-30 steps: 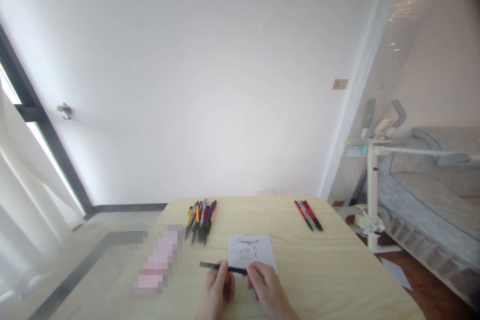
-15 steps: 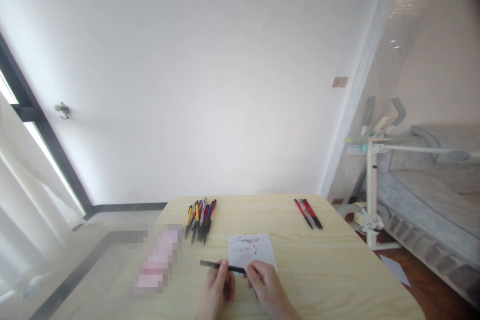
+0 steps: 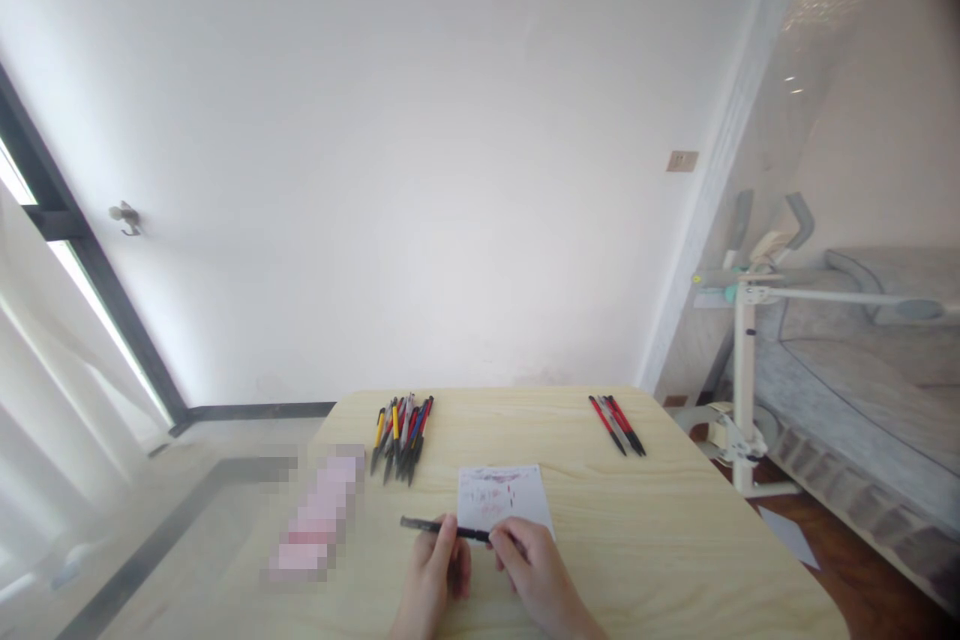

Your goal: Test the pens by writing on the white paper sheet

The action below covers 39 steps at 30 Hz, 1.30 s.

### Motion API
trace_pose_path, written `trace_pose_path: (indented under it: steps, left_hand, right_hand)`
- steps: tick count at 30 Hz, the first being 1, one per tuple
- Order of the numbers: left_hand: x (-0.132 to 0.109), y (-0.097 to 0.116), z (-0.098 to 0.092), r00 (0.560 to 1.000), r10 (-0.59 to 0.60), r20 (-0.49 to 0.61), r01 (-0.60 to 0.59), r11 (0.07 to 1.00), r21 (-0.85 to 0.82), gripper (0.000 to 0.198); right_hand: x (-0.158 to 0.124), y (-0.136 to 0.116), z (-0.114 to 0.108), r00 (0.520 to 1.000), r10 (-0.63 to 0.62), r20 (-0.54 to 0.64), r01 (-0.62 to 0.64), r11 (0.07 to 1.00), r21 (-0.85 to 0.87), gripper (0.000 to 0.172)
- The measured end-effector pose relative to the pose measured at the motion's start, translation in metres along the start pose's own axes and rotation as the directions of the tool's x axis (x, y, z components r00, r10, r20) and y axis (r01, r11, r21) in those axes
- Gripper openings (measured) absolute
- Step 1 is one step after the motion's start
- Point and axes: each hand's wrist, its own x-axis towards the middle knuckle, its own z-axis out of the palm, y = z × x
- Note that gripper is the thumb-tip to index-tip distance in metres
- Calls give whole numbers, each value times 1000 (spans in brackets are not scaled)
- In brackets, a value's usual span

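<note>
Bridging left hand [image 3: 435, 582], right hand [image 3: 536, 575] (fingertip-pinched): pen [image 3: 421, 525]

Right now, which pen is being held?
The black pen, gripped level between the left hand and right hand by the scribbled paper; all others lie untouched in the colourful bundle and the small group farther back.

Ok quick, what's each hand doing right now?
Left hand: closed, holding the black pen near its middle.
Right hand: closed, pinching the same pen's right end.
</note>
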Motion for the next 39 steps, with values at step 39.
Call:
trace_pose_path:
  steps: [39]
  left_hand:
    - [-3, 10, 2, 1000, -11, -5, 12, 999, 51, 51]
  right_hand:
    - [2, 6, 0, 998, -32, -52, 34, 998, 44, 17]
